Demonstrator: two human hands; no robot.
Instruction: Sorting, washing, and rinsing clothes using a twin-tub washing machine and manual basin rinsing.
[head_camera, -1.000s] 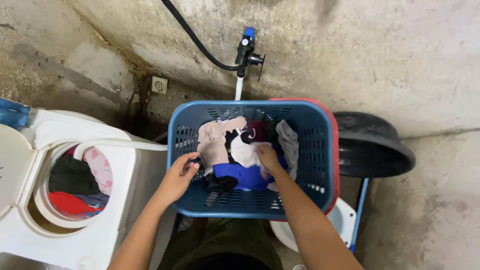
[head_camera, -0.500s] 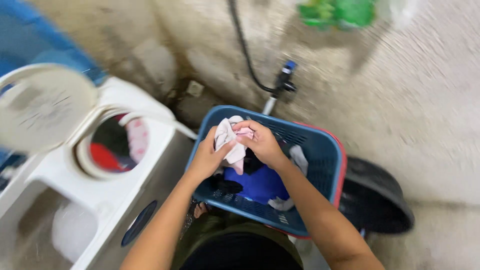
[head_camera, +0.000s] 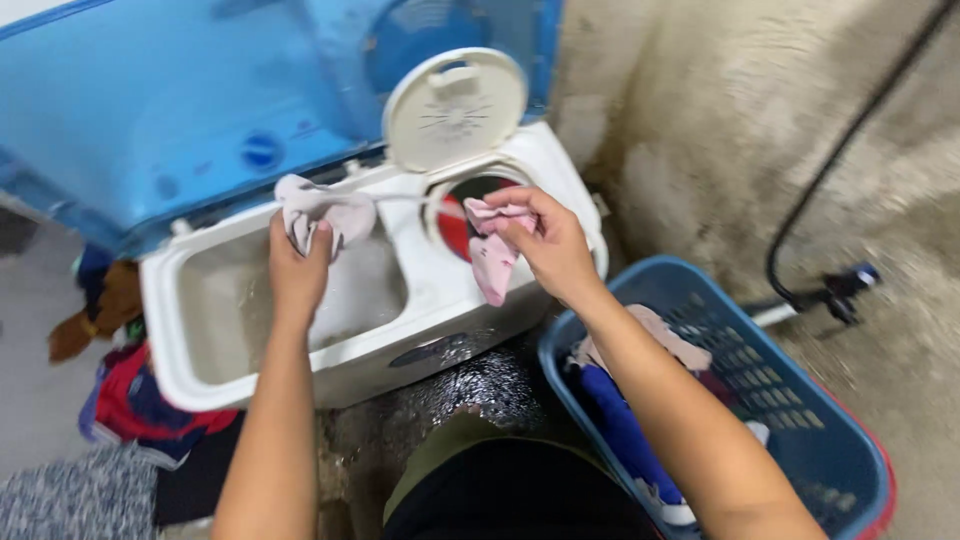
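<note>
My left hand (head_camera: 298, 268) grips a crumpled pale pink cloth (head_camera: 325, 213) above the open wash tub (head_camera: 290, 300) of a white twin-tub washing machine (head_camera: 420, 310). My right hand (head_camera: 550, 245) holds a small pink garment (head_camera: 492, 258) that hangs just in front of the round spinner opening (head_camera: 465, 215), where red clothes show. The spinner's round white lid (head_camera: 455, 110) stands up, and the blue main lid (head_camera: 190, 110) is raised behind. A blue laundry basket (head_camera: 760, 400) with blue and beige clothes sits at the right.
A pile of red, blue and brown clothes (head_camera: 120, 390) lies on the floor at the left. A black hose (head_camera: 830, 170) runs down the concrete wall to a tap (head_camera: 845, 290) by the basket. Wet floor (head_camera: 470, 385) shines in front of the machine.
Both hands lifted the pale garments out of the basket and carried them left over the washing machine. The view swung left, so the basket now sits at the lower right.
</note>
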